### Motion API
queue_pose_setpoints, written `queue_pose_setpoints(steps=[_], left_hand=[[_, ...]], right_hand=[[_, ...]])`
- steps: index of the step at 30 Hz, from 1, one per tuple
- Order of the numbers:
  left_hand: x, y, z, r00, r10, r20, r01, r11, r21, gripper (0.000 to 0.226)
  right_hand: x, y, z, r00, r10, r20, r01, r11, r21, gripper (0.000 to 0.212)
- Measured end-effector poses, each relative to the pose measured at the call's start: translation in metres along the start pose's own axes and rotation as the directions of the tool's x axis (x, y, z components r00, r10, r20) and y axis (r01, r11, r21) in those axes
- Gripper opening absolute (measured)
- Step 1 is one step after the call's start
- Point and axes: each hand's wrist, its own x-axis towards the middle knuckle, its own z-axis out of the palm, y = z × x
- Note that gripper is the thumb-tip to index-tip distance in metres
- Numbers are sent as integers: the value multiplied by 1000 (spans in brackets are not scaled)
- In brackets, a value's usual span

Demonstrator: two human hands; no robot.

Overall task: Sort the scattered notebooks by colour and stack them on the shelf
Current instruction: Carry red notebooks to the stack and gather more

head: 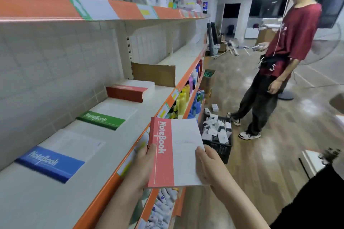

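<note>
Gripping flat red-spined notebook stack (176, 152): left hand (144, 165), right hand (210, 163) curled round edges.

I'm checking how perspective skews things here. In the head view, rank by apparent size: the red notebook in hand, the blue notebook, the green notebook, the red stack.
1. Held red notebook, nearest the camera.
2. Blue notebook.
3. Green notebook and red stack: too alike to rank.
</note>
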Motion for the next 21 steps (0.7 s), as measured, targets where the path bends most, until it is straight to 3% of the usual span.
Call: queue_pose_setpoints(steps=[4, 8, 13, 21], left_hand=[[38, 13, 16, 1000, 11, -28, -12, 999, -32, 28], [83, 31, 35, 998, -10, -60, 8, 999, -35, 33], [147, 59, 62, 994, -32, -101, 27, 998, -48, 34], [213, 85, 97, 988, -23, -155, 7, 995, -100, 35]], right_hand=[[49, -11, -8, 998, -11, 62, 12, 1000, -6, 30], [105, -26, -20, 995, 13, 101, -9, 999, -40, 51], [180, -47, -39, 990, 21, 142, -13, 998, -57, 18], [274, -63, -56, 974, -19, 225, 32, 998, -54, 20]])
